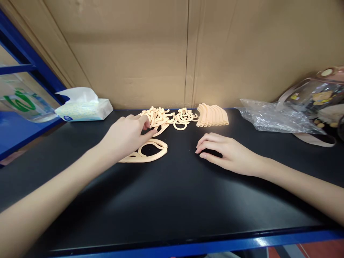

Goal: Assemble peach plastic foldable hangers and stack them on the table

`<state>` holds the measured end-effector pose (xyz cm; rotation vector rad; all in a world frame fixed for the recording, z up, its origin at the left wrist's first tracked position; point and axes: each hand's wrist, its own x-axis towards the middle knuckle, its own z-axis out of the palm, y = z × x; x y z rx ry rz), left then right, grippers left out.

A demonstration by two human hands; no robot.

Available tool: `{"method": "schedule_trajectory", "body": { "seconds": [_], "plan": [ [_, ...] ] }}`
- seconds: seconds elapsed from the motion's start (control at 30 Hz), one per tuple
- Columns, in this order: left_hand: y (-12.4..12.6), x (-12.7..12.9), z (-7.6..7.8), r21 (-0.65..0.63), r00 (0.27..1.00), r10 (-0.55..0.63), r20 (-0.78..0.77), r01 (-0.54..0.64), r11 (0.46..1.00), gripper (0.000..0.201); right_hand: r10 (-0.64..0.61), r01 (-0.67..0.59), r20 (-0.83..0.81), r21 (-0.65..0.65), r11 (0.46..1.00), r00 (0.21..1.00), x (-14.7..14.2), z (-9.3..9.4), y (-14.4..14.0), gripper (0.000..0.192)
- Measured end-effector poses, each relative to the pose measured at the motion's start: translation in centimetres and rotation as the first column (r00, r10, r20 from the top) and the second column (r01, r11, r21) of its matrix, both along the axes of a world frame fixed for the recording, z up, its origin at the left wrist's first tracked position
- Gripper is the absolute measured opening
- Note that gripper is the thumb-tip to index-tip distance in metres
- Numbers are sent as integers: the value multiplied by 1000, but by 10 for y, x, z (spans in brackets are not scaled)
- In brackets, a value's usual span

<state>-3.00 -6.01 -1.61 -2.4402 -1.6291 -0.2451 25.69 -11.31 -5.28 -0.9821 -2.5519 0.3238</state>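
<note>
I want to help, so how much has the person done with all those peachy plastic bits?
Done: a neat row of pieces stands by the cardboard wall. In hand: the left hand pinches one from the loose pile, above the flat frame; the right hand rests empty. Left: that tangled pile.

Even, fairly bright light falls from above and in front, leaving soft shadows under the hands and a pale sheen across the black table (172, 200). The plastic bag (271, 116) glints with small highlights. Edges bow from the wide lens, and the forearms nearest the camera look soft.
</note>
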Motion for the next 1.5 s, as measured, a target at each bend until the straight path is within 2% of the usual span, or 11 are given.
{"method": "schedule_trajectory", "body": {
  "seconds": [0.13,0.23,0.5,0.77,1.03,1.3,1.5],
  "plan": [
    [2,6,-12,91,999,1,49,-6,996,29,7,-7,-2,0,1000,1000,0,0,0,19],
    [4,5,-15,123,999,16,36,-20,992,30,7,-7,2,-1,1000,1000,-1,1,-1,20],
    [5,5,-10,87,999,-38,19,37,996,28,5,-5,7,13,1000,1000,-2,3,-1,21],
    [8,6,-11,55,993,-49,105,44,998,27,11,-11,21,5,1000,1000,-4,3,-1,21],
    [6,11,-8,-91,961,95,261,-73,993,24,13,-14,18,21,1000,1000,-3,4,-2,21],
    [6,8,-8,-100,951,111,288,-85,991,27,17,-17,20,27,999,1000,-3,5,-3,22],
    [-2,9,-1,-95,955,152,255,-132,987,29,19,-20,27,23,1000,999,-2,5,-3,22]
  ]
}}
